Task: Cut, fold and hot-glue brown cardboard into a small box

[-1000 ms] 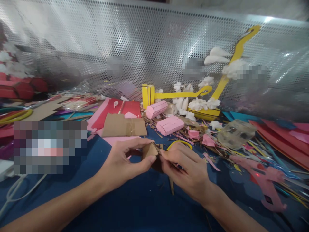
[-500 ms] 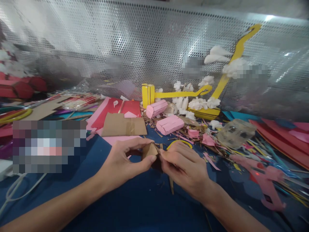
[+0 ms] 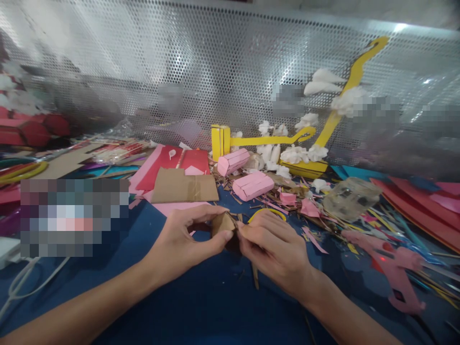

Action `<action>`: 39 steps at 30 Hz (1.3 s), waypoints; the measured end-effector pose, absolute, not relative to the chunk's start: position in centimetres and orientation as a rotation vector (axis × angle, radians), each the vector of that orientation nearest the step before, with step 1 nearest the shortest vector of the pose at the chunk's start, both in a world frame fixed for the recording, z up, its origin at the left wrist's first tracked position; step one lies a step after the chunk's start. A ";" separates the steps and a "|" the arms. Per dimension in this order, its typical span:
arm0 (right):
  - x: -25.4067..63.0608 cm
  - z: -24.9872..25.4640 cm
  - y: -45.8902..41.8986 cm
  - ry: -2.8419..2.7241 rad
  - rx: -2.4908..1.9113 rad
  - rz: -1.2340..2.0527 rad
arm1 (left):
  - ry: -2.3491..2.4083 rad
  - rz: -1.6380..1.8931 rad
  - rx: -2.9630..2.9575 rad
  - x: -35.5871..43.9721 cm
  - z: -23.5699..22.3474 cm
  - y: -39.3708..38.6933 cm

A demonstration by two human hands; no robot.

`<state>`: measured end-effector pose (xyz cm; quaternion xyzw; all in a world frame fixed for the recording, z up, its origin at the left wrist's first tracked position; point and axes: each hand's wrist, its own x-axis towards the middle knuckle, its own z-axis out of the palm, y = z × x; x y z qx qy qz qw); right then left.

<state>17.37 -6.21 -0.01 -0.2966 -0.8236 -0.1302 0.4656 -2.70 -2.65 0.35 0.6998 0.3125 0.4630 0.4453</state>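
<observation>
Between the thumb and fingers of my left hand [image 3: 190, 237] is a small folded piece of brown cardboard [image 3: 223, 224]. My right hand [image 3: 275, 247] is closed, pinching the cardboard's right edge; its curled fingers hide most of that side. A thin cardboard strip [image 3: 256, 277] sticks out below my right hand. Just behind the right knuckles shows part of a yellow loop [image 3: 276, 213], perhaps a scissors handle. Beyond my hands lie a flat cardboard sheet [image 3: 185, 188] and two pink paper-covered prisms, one nearer [image 3: 253, 186] and one farther [image 3: 233, 162].
On the blue table [image 3: 187, 306], a pink glue gun [image 3: 391, 268] with a red light lies at right. Scraps surround a clear plastic tray [image 3: 352, 199]. Yellow paper shapes [image 3: 221, 142] with white flowers stand by the perforated metal panel [image 3: 215, 67]. White cables [image 3: 25, 287] run at left.
</observation>
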 end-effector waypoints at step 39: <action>17.8 -0.2 -6.4 -2.063 -0.770 -0.308 | 0.826 1.157 1.831 -3.0 -0.2 -2.4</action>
